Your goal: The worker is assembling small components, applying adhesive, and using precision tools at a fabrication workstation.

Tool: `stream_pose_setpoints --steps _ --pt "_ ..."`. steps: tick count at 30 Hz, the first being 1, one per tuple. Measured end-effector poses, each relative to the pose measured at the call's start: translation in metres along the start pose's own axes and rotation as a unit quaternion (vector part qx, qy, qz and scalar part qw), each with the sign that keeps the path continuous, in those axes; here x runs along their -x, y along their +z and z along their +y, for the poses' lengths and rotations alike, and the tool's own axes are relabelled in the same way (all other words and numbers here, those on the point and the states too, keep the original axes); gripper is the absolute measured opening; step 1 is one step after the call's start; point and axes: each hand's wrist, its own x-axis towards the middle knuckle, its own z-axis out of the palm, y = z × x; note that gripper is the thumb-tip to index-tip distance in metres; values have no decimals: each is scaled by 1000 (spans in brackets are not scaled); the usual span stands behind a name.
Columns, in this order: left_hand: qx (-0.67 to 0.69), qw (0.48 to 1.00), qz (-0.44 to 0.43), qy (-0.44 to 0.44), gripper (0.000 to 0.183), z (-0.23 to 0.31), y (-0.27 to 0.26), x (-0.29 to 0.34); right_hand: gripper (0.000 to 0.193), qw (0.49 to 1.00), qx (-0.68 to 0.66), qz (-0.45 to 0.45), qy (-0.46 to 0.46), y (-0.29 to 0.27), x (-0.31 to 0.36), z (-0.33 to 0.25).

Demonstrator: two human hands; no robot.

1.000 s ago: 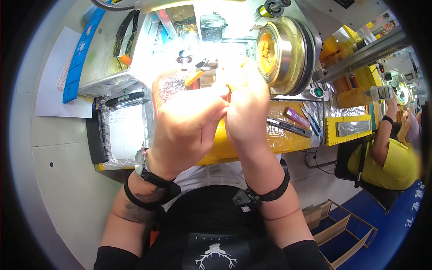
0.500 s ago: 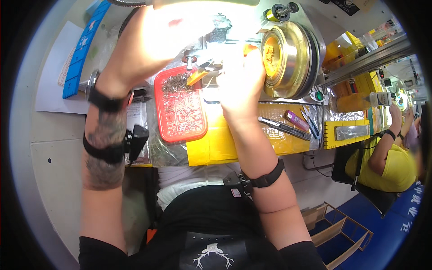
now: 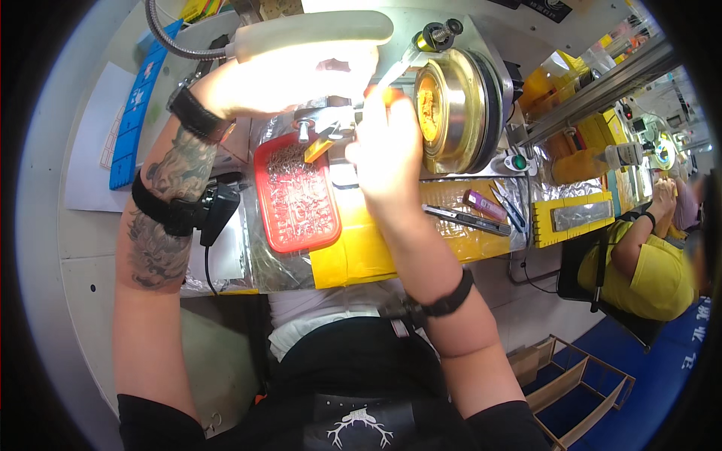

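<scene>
Under the bright lamp, my left hand reaches in from the left; glare washes out its fingers and whatever they touch. My right hand is closed, its fingers curled beside a round metal drum wheel with an orange centre. A small orange piece shows at the right fingertips, too washed out to name. Between the hands stands a metal clamp-like fixture, with a yellow-orange wedge jutting from it over a red tray. Thin, wire-like metal bits lie in the tray.
Right of my right forearm lie a utility knife, a purple lighter-like item and tweezers. A yellow block sits farther right. A blue strip stands at left. Another person sits at right.
My view has shifted, bringing the lamp head into sight. My left forearm has turned, and its hand lies flatter under the lamp. The right hand stays beside the wheel.
</scene>
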Motion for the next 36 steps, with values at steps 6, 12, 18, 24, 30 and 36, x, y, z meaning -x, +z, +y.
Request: stream_pose_setpoints --steps 6,12,18,24,30,36 --pt "-340 906 144 207 25 63 24 28 13 996 25 -81 -39 -62 99 -34" --pt "-78 966 245 -32 13 122 92 55 19 854 436 -221 -178 -107 83 -57" --pt "-125 948 291 28 15 101 110 68 23 731 512 -365 -266 -102 48 -38" --pt "-2 971 240 -15 11 76 119 81 35 827 417 -284 -248 -109 55 -34" --pt "17 972 225 -60 6 73 123 83 35 893 368 -142 -217 -84 57 -15" --pt "-20 978 197 -71 8 74 123 80 28 899 350 -122 -234 -81 56 -20"
